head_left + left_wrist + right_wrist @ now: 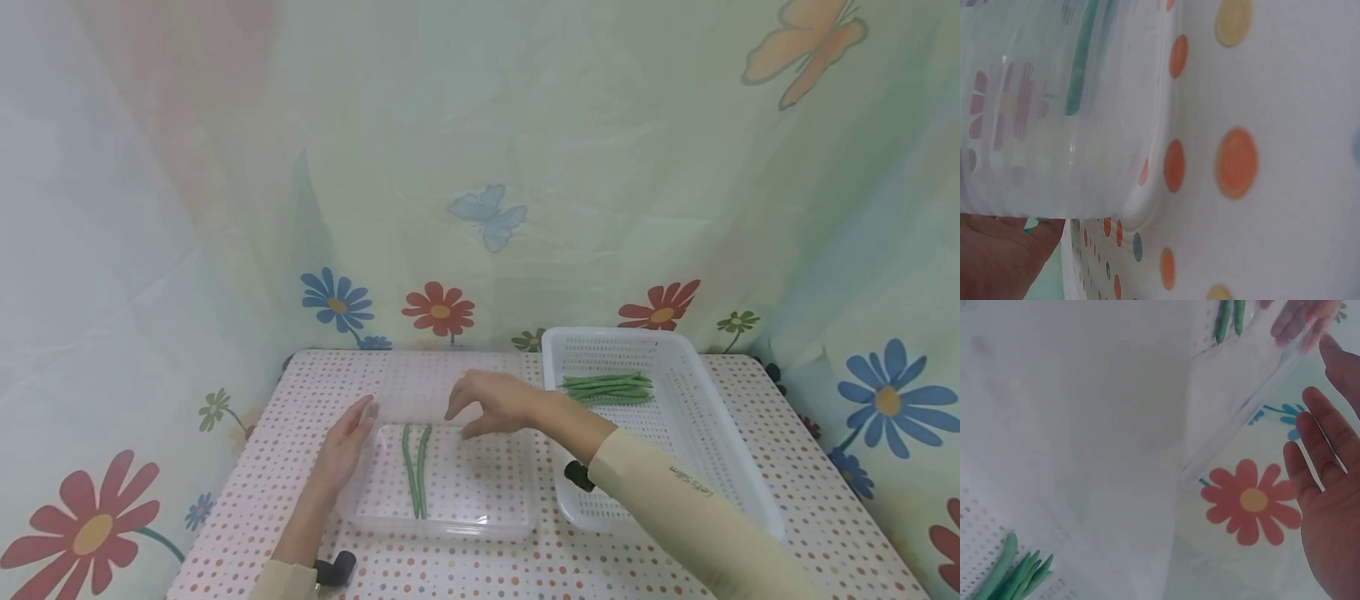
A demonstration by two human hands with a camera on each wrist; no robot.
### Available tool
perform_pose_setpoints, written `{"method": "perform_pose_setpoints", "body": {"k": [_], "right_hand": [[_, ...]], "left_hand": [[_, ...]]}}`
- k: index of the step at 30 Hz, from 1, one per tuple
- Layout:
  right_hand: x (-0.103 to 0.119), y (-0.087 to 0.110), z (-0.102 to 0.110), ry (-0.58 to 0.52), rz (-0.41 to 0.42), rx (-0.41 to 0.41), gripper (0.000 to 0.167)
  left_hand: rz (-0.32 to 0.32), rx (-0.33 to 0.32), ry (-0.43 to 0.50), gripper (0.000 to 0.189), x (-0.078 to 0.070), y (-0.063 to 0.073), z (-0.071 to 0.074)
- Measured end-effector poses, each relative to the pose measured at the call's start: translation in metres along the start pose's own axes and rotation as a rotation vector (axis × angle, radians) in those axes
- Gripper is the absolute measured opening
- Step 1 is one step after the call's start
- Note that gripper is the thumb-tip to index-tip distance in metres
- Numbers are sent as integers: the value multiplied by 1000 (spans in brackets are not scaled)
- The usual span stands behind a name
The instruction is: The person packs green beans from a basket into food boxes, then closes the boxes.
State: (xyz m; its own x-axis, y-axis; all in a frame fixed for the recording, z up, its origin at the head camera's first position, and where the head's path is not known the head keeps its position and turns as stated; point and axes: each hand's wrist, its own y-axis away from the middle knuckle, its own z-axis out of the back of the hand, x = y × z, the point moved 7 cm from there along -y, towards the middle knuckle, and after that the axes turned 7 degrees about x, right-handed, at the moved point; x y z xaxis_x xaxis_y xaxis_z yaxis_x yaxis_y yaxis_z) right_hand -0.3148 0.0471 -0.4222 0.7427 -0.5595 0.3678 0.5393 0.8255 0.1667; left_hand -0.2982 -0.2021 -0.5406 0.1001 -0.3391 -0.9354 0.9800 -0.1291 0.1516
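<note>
While a sleeve [675, 508] reads "Let's slim", right hand [493, 403] unclenched over clear container [480, 528], left hand [342, 448] at its edge, grip unclear.

At lower right, the cream right sleeve [675, 504] is bearing dark lettering [691, 481]; at lower left, the left sleeve [285, 581] is matching (black wrist cameras [341, 568] are protruding).

You can read small dark lettering [691, 481] on the forearm of your right sleeve [693, 517]. It appears to say "Let's slim", though the letters are slightly blurred.
</note>
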Motion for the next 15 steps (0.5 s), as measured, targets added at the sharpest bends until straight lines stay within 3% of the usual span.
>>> {"method": "perform_pose_setpoints", "body": {"k": [10, 15], "right_hand": [[-17, 20, 13, -18, 26, -89, 33], [-27, 29, 18, -38, -5, -131, 33]], "left_hand": [[-5, 3, 6, 50, 0, 1, 1], [-2, 4, 0, 50, -1, 2, 1]]}}
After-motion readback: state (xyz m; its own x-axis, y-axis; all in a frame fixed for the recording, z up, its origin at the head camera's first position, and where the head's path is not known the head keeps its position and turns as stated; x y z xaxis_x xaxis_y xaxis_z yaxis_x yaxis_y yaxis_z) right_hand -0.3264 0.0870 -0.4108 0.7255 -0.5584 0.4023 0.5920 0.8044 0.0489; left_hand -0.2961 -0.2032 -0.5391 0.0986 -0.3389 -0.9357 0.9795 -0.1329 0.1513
